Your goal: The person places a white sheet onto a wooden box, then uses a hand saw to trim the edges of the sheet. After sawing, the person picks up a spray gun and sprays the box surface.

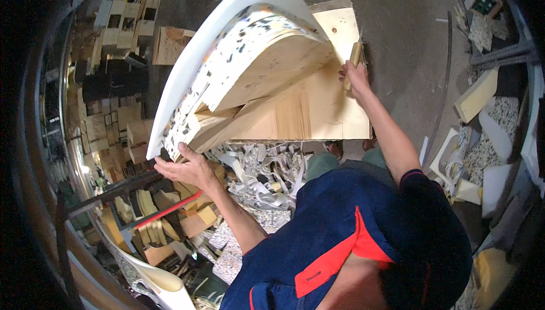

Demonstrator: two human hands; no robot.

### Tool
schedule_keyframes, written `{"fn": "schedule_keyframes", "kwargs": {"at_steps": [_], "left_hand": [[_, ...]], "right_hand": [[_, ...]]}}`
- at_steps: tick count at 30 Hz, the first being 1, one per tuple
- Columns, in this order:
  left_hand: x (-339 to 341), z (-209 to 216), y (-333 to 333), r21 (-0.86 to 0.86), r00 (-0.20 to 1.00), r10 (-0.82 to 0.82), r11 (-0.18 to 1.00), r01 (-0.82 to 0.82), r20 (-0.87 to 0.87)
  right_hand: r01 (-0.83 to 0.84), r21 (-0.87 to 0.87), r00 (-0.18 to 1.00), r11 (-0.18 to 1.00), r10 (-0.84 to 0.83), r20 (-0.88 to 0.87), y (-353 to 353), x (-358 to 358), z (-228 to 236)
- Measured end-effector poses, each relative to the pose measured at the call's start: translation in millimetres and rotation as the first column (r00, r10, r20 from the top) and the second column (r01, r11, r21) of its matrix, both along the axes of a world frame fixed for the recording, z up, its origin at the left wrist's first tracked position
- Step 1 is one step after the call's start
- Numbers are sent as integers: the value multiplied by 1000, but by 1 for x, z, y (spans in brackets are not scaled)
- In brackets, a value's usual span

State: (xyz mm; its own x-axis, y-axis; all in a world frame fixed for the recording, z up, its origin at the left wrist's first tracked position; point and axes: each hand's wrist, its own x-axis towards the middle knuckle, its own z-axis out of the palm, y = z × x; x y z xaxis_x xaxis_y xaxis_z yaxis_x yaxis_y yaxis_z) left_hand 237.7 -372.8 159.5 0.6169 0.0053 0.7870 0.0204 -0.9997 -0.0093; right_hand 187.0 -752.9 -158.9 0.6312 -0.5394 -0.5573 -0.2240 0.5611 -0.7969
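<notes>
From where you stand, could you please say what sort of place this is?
Probably a furniture or upholstery workshop: a curved wooden frame padded with speckled foam, a pale wooden worktop, and heaped white foam offcuts.

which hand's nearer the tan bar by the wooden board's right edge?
Right. The right hand grips the tan bar itself. The left hand is away to the left, at the curved foam-faced piece's lower end.

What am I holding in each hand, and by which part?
Your left hand holds the padded frame by its near, left-hand end. Your right hand grips the tan stick, with its upper part poking out.
</notes>
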Motion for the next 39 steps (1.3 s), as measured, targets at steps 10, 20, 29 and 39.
{"fn": "schedule_keyframes", "kwargs": {"at_steps": [10,20,29,39], "left_hand": [[27,-14,5,-497,963,-268,839,222,-21],[39,5,100,-940,934,-322,243,238,153],[40,-94,165,-929,915,-351,-364,65,201],[72,-293,51,-715,898,-438,-642,-279,43]], "right_hand": [[269,-33,961,962,-271,-62,6,48,-112],[417,294,850,860,-484,209,68,37,60],[345,-196,721,918,-126,681,74,3,309],[381,-666,845,641,51,532,76,-30,351]]}}
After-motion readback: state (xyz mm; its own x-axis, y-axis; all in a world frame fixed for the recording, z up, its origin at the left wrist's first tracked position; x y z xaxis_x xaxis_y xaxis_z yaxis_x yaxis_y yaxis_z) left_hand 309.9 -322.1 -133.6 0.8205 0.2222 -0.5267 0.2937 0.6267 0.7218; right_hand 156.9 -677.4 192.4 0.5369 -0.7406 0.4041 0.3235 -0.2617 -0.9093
